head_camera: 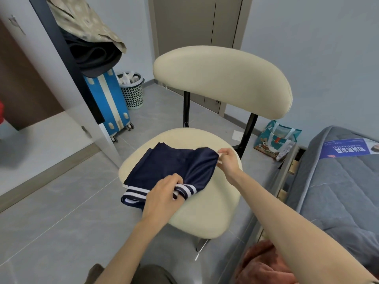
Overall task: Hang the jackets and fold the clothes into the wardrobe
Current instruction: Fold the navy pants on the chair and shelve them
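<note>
Garment (174,167), one, navy with a white-striped band, lies partly folded on the seat of the one chair (205,212), toward the seat's left, with the band at its front-left edge. Two hands are on it. The left hand (162,199) grips the striped band at the near edge, its fingers curled round the cloth. The right hand (228,160) pinches the far right corner between thumb and fingers. The chair is cream, with one backrest carried on two black struts. Behind it to the left stands one blue suitcase (108,103) with cream stripes, and just beside that is one perforated basket (132,91) with white scraps in it. Above the suitcase two cloths hang, one patterned beige piece (86,23) over one black piece (92,56). Right of the chair one printed bag (274,140) sits on the floor, near one bed (338,181) with a grey cover and one blue label (348,148). One reddish cloth (262,263) lies at the bottom, under the right forearm. One grey door (184,27) stands behind the chair.
</note>
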The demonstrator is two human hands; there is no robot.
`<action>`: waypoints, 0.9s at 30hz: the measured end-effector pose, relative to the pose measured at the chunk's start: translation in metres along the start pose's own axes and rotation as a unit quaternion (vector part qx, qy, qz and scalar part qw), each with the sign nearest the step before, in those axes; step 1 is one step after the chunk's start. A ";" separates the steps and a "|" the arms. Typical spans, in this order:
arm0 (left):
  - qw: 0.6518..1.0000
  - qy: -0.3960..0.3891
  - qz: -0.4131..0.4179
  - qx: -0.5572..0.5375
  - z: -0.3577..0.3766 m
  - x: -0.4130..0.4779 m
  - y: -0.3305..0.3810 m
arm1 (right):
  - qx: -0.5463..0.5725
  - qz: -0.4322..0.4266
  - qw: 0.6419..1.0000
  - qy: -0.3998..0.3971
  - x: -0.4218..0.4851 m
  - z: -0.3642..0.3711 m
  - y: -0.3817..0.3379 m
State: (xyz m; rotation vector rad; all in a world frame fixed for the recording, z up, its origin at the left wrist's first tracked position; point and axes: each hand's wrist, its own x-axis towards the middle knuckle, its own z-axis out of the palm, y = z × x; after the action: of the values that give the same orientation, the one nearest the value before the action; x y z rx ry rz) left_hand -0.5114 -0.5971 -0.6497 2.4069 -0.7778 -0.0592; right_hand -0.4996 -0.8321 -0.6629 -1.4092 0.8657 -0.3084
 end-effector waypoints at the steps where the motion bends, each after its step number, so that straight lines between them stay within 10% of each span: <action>1: 1.000 -0.020 0.003 0.015 0.008 -0.004 0.004 | -0.028 0.024 0.999 0.016 -0.002 -0.004 0.010; 8: 0.967 -0.234 0.049 -0.088 0.039 -0.016 0.019 | -0.040 0.130 0.990 0.049 -0.019 -0.026 0.058; 14: 0.990 0.079 -0.114 -0.031 0.013 0.019 -0.007 | -0.022 0.170 0.985 0.010 -0.052 -0.012 0.071; 18: 0.953 -0.018 -0.296 -0.063 0.002 0.042 -0.047 | -0.096 0.116 0.988 0.016 -0.068 -0.001 0.073; 27: 0.934 -0.019 -0.355 -0.045 0.022 0.057 -0.076 | -0.207 0.046 0.977 0.005 -0.063 0.011 0.075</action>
State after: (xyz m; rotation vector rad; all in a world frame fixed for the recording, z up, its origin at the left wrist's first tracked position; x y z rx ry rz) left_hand -0.4296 -0.5904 -0.7025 2.4763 0.1153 -0.4191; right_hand -0.5564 -0.7687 -0.7124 -1.7459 1.0402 -0.0643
